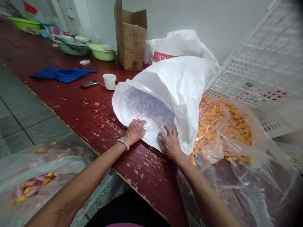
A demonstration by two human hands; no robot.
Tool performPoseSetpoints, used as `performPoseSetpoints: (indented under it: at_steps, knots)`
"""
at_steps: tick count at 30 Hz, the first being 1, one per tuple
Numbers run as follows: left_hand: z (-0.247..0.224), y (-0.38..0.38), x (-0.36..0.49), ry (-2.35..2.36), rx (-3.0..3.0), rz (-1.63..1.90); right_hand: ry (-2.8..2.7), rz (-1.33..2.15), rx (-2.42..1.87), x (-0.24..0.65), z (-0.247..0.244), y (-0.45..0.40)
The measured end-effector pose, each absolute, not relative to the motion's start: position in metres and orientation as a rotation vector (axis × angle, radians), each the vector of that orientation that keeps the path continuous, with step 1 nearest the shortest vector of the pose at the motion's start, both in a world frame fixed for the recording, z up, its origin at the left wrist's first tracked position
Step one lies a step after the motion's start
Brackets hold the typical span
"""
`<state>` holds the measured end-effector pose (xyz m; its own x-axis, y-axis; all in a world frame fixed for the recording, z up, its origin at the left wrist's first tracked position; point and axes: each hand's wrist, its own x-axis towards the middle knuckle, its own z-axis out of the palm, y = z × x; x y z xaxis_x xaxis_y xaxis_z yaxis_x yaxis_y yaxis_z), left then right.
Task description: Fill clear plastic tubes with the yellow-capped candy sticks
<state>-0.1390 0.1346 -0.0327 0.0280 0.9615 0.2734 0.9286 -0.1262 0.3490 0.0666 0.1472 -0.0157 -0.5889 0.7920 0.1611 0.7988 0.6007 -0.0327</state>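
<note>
A large white sack lies on its side on the worn red table, its mouth facing me. Many clear plastic pieces fill its inside. At the lower lip of the mouth, my left hand, with a bead bracelet on the wrist, is closed at the end of a few clear tubes lying side by side. My right hand is bent at the right of the mouth, its fingers closed on a clear tube.
Clear bags of orange-capped pieces lie at the right and lower left. A white crate leans at right. Behind stand a cup, a carton and basins; a phone and blue cloth lie left.
</note>
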Motion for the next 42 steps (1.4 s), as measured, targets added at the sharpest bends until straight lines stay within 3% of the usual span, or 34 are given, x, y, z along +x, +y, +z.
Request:
performPoseSetpoints:
  at_steps: [9,17,23,26,30,35,39,42]
  knots:
    - [-0.026,0.132,-0.14,2.098,2.156,0.668,-2.534,0.023,-1.347,0.046,0.003,0.159]
    - [-0.026,0.129,-0.135,2.105,1.943,0.801,-2.804,-0.01,-1.313,-0.001,0.007,0.189]
    - [-0.022,0.144,-0.166,1.723,1.608,0.993,-2.807,-0.082,-1.297,0.001,-0.001,0.172]
    - [-0.017,0.161,-0.172,1.666,1.906,0.98,-2.766,-0.125,-1.286,0.002,-0.007,0.161]
    - [-0.014,0.189,-0.162,1.576,2.404,0.657,-2.732,-0.183,-1.299,-0.001,-0.012,0.154]
    - [-0.012,0.209,-0.151,1.63,2.408,0.516,-2.803,-0.081,-1.398,-0.003,-0.01,0.152]
    - [-0.008,0.205,-0.154,1.61,2.36,0.601,-2.8,-0.039,-1.425,0.002,-0.008,0.145]
    - [-0.006,0.186,-0.158,1.608,2.286,0.699,-2.605,0.186,-1.422,0.009,-0.01,0.139]
